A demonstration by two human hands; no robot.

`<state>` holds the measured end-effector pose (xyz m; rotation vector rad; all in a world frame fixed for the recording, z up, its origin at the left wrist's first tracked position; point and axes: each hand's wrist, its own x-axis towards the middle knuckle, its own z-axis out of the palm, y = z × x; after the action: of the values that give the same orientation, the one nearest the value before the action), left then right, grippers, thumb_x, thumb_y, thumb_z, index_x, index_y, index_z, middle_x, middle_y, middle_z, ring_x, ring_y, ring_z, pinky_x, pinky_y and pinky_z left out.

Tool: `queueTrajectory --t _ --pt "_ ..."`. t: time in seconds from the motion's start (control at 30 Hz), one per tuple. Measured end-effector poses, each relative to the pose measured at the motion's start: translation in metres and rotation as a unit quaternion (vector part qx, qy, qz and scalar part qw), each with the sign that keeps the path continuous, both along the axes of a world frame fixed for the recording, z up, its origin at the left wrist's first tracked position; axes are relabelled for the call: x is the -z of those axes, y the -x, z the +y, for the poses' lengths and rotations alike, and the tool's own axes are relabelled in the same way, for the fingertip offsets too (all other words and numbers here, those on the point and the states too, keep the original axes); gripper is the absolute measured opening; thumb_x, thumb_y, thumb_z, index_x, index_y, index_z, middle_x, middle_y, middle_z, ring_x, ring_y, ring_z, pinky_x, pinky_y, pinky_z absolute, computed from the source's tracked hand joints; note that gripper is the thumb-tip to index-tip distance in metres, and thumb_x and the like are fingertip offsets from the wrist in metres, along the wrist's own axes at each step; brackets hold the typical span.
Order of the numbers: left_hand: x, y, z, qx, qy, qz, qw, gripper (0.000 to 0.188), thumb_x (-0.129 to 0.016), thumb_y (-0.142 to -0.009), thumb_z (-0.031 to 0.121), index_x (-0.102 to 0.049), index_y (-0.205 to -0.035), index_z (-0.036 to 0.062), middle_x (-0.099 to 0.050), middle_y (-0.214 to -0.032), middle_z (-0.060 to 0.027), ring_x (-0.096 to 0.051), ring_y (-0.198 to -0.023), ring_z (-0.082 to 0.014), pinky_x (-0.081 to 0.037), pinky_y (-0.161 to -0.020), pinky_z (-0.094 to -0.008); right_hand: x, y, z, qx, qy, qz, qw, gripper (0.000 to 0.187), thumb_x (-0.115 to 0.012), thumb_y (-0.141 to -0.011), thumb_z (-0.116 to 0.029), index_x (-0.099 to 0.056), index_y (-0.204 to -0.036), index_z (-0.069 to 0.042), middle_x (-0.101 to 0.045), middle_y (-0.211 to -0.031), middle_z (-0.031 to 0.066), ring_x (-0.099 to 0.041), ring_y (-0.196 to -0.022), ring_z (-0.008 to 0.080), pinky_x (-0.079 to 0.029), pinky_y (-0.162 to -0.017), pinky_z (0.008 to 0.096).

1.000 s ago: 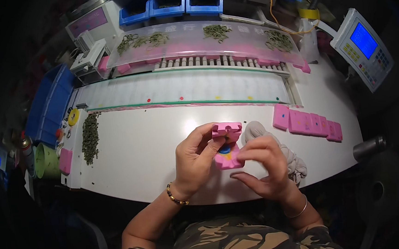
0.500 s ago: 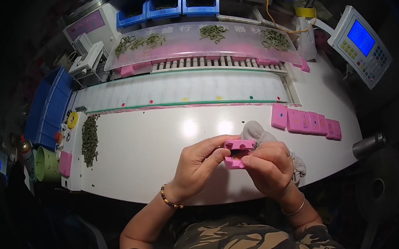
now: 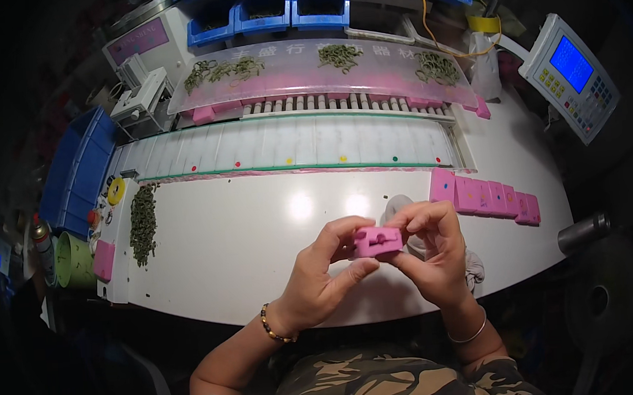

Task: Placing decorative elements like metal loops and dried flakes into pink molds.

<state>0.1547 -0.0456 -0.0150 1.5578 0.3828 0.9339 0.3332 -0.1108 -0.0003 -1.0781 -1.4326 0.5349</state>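
Above the front of the white table, I hold a pink rubber mold (image 3: 378,244) between both hands. Its halves sit together, with a dark notched opening in the side that shows. My left hand (image 3: 320,276) grips the left end, fingers on top and thumb below. At the right end, my right hand (image 3: 436,254) pinches it with the thumb underneath. Partly hidden behind my right hand lies a grey cloth (image 3: 398,206) on the table. What is inside the mold cannot be seen.
Several pink molds (image 3: 482,194) stand in a row at the right. A pile of small green pieces (image 3: 144,224) lies at the left. Behind are a white panel with coloured dots (image 3: 283,145), a roller track (image 3: 339,103) and a tilted control screen (image 3: 571,62).
The two mold halves were apart and now are closed together. My right fingers have moved from the lower half to the mold's right end, and the mold has turned slightly.
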Motion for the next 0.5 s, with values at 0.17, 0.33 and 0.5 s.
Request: queueTrajectory --t 0.17,0.33,0.5 --pt "0.002 0.000 -0.004 0.006 0.053 -0.051 0.997 0.033 -0.063 -0.096 0.018 -0.054 -0.122 0.0009 -0.062 -0.111 -0.0091 -0.062 -0.101 -0.0158 -0.052 -0.090 -0.0317 -0.005 -0.001 0.003 -0.109 0.087 0.188 0.972 0.051 -0.079 -0.072 0.009 -0.045 -0.104 -0.008 -0.062 -0.100 0.0083 -0.062 -0.090 0.0136 -0.051 -0.076 0.0268" --pt "-0.005 0.012 0.010 0.097 0.162 -0.022 0.982 0.033 -0.070 -0.090 0.009 -0.056 -0.119 0.0017 -0.059 -0.116 -0.0083 -0.060 -0.107 -0.0161 -0.052 -0.092 -0.0326 0.003 -0.009 0.007 -0.157 0.117 0.237 0.952 0.055 -0.080 -0.068 0.011 -0.046 -0.106 -0.009 -0.062 -0.101 0.0093 -0.063 -0.092 0.0147 -0.052 -0.079 0.0282" --pt "-0.018 0.023 0.024 0.285 0.194 -0.021 0.938 0.042 -0.076 -0.079 0.000 -0.058 -0.117 0.0024 -0.056 -0.119 -0.0074 -0.058 -0.111 -0.0179 -0.052 -0.095 -0.0330 0.000 -0.014 0.011 -0.350 0.086 0.334 0.871 0.058 -0.078 -0.068 0.014 -0.047 -0.112 -0.007 -0.063 -0.106 0.0140 -0.063 -0.101 0.0214 -0.051 -0.088 0.0339"
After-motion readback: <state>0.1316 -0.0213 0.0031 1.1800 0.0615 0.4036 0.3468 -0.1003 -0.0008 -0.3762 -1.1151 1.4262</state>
